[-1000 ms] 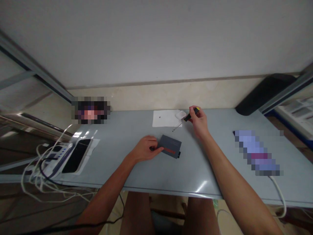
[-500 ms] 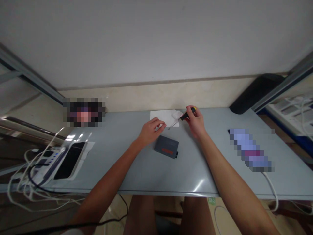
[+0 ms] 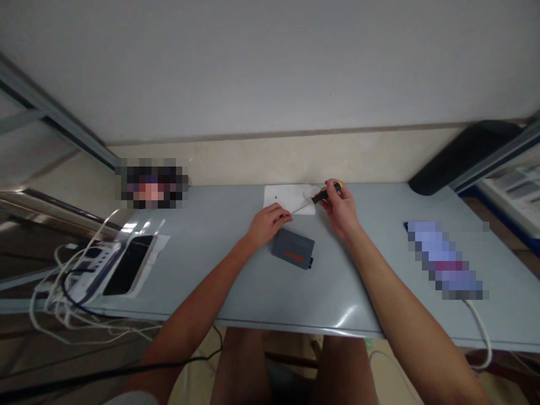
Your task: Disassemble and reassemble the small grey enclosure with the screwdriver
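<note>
My right hand (image 3: 342,208) is closed around the black and yellow handle of a screwdriver (image 3: 324,194). Its thin metal shaft slants down to the left, and the tip meets the fingertips of my left hand (image 3: 268,222). Those fingers are pinched together at the tip; whatever is between them is hidden. Just below lies a flat dark grey box (image 3: 293,248) with a reddish label and a small black part sticking out at its right corner. Behind the hands is a white sheet (image 3: 291,194) with a small dark speck and a clear plastic piece (image 3: 312,193) at its right.
On the left are a phone (image 3: 130,264), a power strip (image 3: 95,267) and tangled white cables (image 3: 59,315). A blurred-out device (image 3: 445,259) with a white cable lies on the right. A black cylindrical object (image 3: 464,157) leans at the back right corner.
My left hand has closed its fingers at the screwdriver's tip, where before it was apart from it. The dark speck on the sheet now shows. The view has shifted slightly.
</note>
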Motion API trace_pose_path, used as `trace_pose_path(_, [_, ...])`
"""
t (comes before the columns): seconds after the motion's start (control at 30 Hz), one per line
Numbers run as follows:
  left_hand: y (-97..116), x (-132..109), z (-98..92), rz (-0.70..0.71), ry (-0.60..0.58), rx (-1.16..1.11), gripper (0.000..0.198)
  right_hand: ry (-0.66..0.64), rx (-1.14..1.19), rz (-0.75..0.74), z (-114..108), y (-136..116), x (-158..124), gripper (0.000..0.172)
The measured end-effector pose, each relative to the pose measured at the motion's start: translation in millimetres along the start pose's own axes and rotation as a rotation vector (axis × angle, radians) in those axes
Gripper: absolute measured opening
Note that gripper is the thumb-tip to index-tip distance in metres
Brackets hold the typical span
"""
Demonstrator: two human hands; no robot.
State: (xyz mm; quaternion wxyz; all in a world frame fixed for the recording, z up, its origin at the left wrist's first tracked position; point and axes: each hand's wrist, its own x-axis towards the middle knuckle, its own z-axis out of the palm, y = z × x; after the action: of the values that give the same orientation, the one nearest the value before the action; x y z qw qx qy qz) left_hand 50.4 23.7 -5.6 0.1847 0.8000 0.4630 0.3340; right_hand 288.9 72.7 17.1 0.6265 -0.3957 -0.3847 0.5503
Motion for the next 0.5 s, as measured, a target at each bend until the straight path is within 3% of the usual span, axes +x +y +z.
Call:
trace_pose_path(0.1, [-2.9, 3.6, -2.5, -0.061, 0.032, 0.033, 0.021, 0.004, -0.027, -0.019, -5.7, -3.7, 4.2, 0.056])
trace_pose_path(0.3, [-23.8, 15.3, -13.4, -0.269, 0.221, 0.139, 0.019, 0.098, -0.043, -0.084, -23.2, -16.6, 16.1, 0.056])
trace_pose_path(0.5, [-37.5, 13.2, -12.0, -0.345, 0.259, 0.122, 0.020, 0.088, -0.180, -0.248, -22.2, -24.0, 12.5, 0.051])
